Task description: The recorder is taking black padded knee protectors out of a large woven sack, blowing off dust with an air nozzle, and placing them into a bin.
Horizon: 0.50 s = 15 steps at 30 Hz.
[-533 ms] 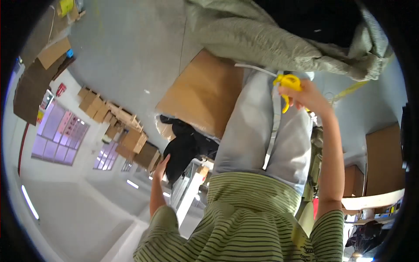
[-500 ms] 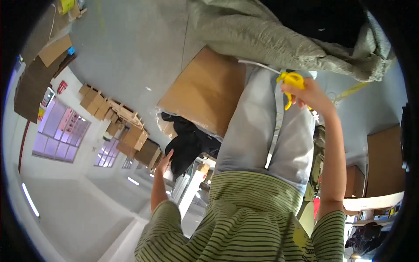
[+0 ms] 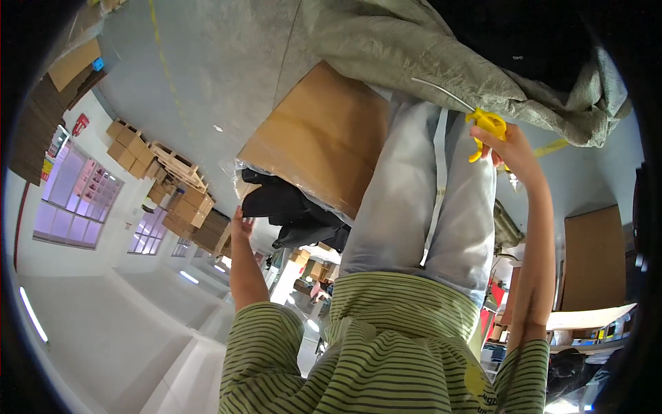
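My right hand [image 3: 507,148] is closed round the yellow handles of a pair of scissors [image 3: 487,125]. Their long thin metal part points up and left, in front of my grey trousers. At the left, my left hand [image 3: 241,224] is beside the lower left corner of a brown cardboard box [image 3: 314,131], its fingers partly apart. Black cloth [image 3: 286,207] bulges from the box's near side, just right of that hand. Clear plastic edges the box there. Whether my left fingertips touch the plastic or the cloth is hard to make out.
A large grey-green woven sack [image 3: 414,52] with black material [image 3: 510,34] lies ahead, close to the box. Stacked cartons [image 3: 131,148] and a wooden pallet [image 3: 176,165] stand far left. A tall cardboard sheet [image 3: 594,259] is at the right.
My left hand has moved up and left, away from the black cloth, which now sits closer to the box. My right hand has shifted slightly right with the scissors.
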Available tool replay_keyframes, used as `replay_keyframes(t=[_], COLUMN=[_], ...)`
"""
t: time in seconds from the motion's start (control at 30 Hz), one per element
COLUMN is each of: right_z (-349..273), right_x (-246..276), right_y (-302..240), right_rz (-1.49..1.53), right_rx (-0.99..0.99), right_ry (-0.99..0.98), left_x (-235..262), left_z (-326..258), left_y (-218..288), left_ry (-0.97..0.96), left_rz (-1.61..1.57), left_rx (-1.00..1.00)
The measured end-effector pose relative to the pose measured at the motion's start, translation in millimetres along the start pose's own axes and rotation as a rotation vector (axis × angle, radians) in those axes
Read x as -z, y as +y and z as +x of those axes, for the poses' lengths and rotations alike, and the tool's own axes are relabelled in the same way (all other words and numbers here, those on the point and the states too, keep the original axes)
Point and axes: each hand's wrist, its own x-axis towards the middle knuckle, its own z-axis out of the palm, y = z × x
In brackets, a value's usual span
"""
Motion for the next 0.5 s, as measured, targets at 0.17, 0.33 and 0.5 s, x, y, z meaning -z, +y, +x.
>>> replay_keyframes(t=[0.17,0.33,0.5], right_z=[3.5,3.9,12.1], right_x=[-15.5,-43.9,-75.4], right_y=[-18.0,-41.9,-51.9], right_rz=[0.012,-0.081,-0.158], right_rx=[0.034,0.031,-0.030], right_ry=[-0.020,0.003,0.129], left_x=[13.7,-44.4,-86.1], left_z=[17.3,33.3,11.1], left_y=[27.0,9.7,17.1], left_ry=[0.188,0.391,0.297], left_rz=[0.717,1.423,0.473], left_rx=[-0.350,-0.692,-0.979])
